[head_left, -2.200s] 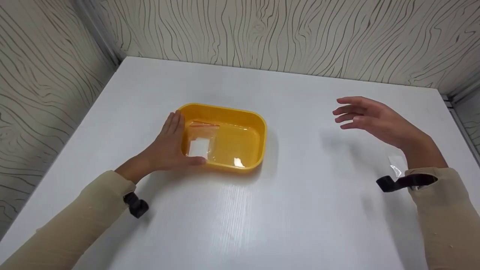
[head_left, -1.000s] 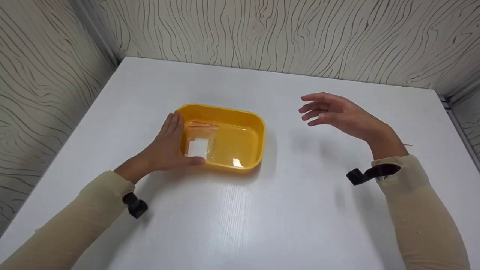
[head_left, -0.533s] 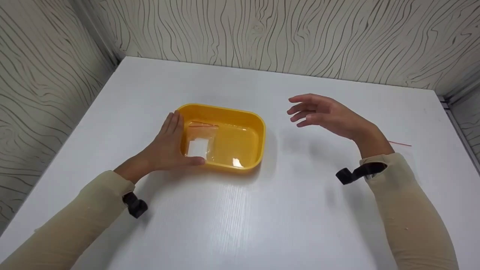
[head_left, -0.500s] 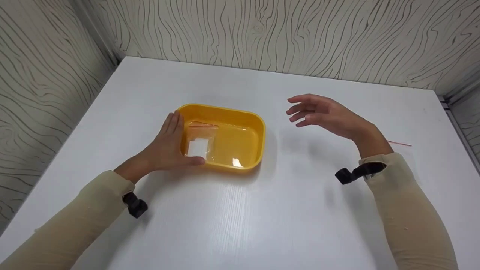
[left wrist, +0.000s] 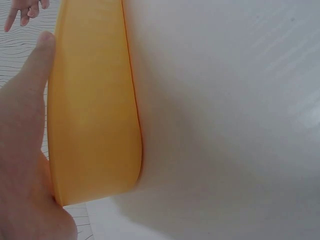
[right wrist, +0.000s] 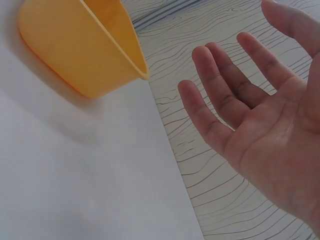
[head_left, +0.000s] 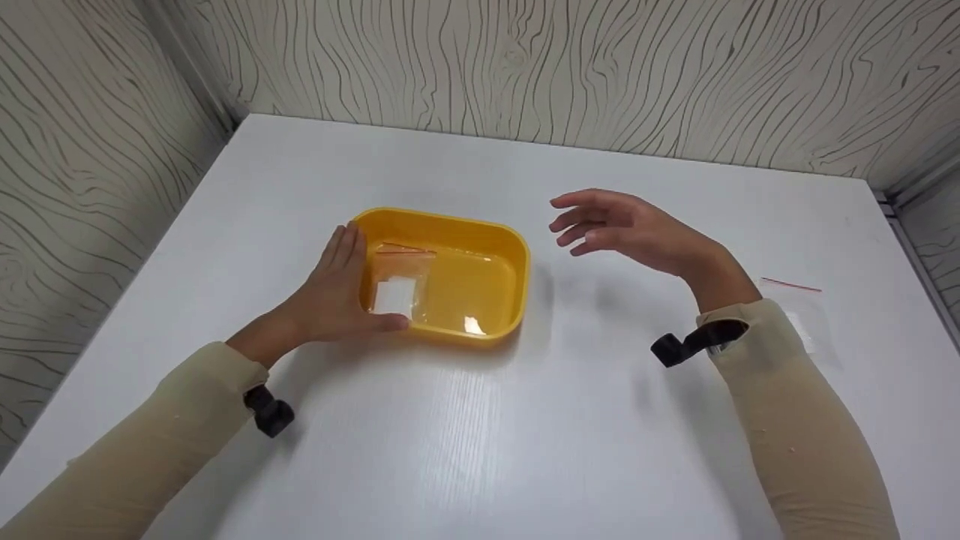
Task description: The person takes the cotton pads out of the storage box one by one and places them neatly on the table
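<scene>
Right hand (head_left: 634, 232), loose and empty, has shifted toward the yellow box (head_left: 469, 232), whose rim the left hand (head_left: 330, 295) touches straight-fingered, and so bares a seemingly clear bag (head_left: 817, 321) lying unheld on the table (head_left: 480, 450), outside the box.

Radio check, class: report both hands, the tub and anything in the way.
Left hand against tub; right hand raised, empty. Tub on table, at least one bag inside. Nothing visible between right hand and tub.
</scene>
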`<action>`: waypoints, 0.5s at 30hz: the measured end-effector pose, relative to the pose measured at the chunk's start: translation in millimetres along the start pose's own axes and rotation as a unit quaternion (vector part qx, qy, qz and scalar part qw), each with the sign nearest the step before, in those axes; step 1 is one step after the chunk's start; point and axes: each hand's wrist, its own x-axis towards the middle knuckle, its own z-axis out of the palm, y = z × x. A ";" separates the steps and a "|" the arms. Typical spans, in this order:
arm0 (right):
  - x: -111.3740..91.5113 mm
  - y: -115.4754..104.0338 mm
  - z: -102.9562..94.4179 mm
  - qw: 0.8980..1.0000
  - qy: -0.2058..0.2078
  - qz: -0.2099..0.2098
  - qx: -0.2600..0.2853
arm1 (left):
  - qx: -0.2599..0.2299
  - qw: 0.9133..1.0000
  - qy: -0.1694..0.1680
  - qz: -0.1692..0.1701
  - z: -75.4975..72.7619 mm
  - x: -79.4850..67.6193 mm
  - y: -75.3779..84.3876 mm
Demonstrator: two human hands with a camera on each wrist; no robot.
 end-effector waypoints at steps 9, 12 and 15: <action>11.1 1.6 9.8 1.000 -0.007 0.006 0.004 | -0.002 1.000 -0.002 0.000 -0.1 -0.1 0.4; 16.1 2.6 13.2 1.000 -0.009 0.015 0.004 | 0.000 1.000 -0.005 -0.004 -0.5 -1.2 1.1; 20.9 2.5 16.8 1.000 -0.012 0.024 -0.003 | 0.000 1.000 -0.008 -0.007 -0.5 -1.3 1.5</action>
